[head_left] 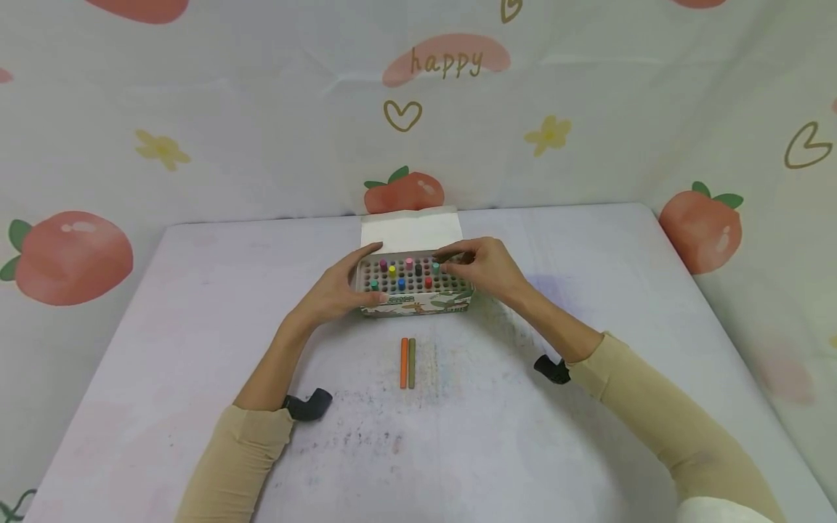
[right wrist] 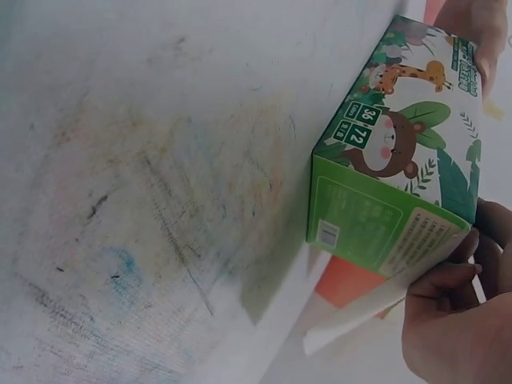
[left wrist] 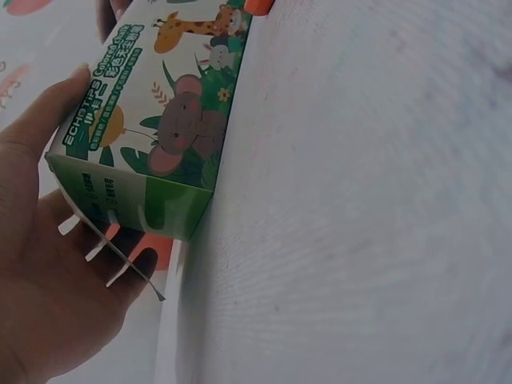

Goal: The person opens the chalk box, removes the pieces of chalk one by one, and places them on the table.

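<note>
A cardboard box printed with cartoon animals stands on the table, its white lid raised at the back. Coloured chalk sticks poke out of some holes in its tray. My left hand grips the box's left end, thumb on the front edge and fingers round behind. Over the right part of the tray, my right hand pinches a teal chalk stick with thumb and forefinger. In the right wrist view, its curled fingers are at the box's top edge, chalk hidden.
An orange chalk stick and an olive green chalk stick lie side by side in front of the box. Chalk smudges mark the white table cover. Behind it hangs a fruit-patterned cloth.
</note>
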A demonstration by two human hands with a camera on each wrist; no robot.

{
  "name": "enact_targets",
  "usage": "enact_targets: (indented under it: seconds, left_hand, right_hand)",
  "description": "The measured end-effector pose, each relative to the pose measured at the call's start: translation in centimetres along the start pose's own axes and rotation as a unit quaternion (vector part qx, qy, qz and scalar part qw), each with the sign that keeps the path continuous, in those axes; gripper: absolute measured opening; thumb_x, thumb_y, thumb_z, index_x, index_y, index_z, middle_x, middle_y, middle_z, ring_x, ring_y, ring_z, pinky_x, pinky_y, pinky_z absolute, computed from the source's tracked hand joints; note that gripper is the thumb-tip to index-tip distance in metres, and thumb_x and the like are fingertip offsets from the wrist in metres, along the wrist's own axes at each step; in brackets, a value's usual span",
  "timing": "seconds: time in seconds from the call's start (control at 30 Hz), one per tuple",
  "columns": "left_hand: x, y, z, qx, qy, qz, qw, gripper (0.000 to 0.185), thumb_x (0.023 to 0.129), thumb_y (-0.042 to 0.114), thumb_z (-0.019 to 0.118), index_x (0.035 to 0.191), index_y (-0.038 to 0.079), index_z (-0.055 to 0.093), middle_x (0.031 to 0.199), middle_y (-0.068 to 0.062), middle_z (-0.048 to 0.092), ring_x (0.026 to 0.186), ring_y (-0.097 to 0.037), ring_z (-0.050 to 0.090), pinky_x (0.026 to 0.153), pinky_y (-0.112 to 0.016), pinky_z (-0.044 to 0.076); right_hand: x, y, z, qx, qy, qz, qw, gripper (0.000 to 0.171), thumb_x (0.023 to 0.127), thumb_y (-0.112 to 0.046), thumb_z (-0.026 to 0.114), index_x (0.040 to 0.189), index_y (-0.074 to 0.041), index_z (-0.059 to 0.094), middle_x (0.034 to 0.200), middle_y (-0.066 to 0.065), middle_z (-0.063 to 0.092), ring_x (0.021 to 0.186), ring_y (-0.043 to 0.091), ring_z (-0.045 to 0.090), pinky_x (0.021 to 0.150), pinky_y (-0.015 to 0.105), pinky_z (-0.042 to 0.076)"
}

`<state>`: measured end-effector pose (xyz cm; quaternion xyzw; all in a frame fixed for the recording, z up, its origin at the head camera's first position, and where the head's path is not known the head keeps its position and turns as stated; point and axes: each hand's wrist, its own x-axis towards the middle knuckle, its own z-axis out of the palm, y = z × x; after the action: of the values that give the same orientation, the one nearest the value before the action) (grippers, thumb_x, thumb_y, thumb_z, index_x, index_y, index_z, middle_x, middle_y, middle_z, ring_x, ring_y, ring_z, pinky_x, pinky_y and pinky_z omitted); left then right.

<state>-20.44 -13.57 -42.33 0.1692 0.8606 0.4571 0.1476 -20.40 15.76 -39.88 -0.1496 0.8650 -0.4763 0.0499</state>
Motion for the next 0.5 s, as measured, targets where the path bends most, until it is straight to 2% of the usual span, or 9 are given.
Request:
enact_targets:
  seconds: [0.13, 0.33, 0.5]
  left_hand:
    - [0.02, -0.09, 0.03, 0.004, 0.002, 0.000, 1.0000, 0.091, 0.082, 0.037, 0.081, 0.156, 0.034, 0.029, 0.149, -0.007, 0.040, 0.122, -0.028, 0.044, 0.105, -0.054, 0.033]
    - [0.11, -0.33, 0.12, 0.001, 0.007, 0.002, 1.0000, 0.091, 0.082, 0.037, 0.081, 0.156, 0.034, 0.029, 0.151, -0.007, 0.039, 0.123, -0.028, 0.043, 0.106, -0.054, 0.033]
    - [0.10, -0.33, 0.16, -0.002, 0.004, 0.005, 1.0000, 0.091, 0.082, 0.036, 0.081, 0.156, 0.033, 0.029, 0.149, -0.008, 0.041, 0.121, -0.028, 0.044, 0.104, -0.053, 0.034]
  right_hand:
    - [0.24, -0.03, 0.03, -0.022, -0.011, 0.007, 1.000, 0.020, 0.091, -0.017, 0.074, 0.110, -0.015, 0.078, 0.095, 0.002, 0.074, 0.065, 0.018, 0.048, 0.060, 0.032, 0.037]
    - [0.58, -0.08, 0.19, -0.061, -0.017, 0.000, 0.998, 0.020, 0.091, -0.017, 0.074, 0.110, -0.016, 0.078, 0.097, 0.000, 0.074, 0.072, 0.017, 0.058, 0.066, 0.032, 0.044]
    - [0.67, -0.08, 0.37, -0.090, -0.019, -0.006, 0.996, 0.019, 0.090, -0.018, 0.076, 0.109, -0.016, 0.078, 0.097, 0.001, 0.075, 0.072, 0.015, 0.059, 0.066, 0.031, 0.045]
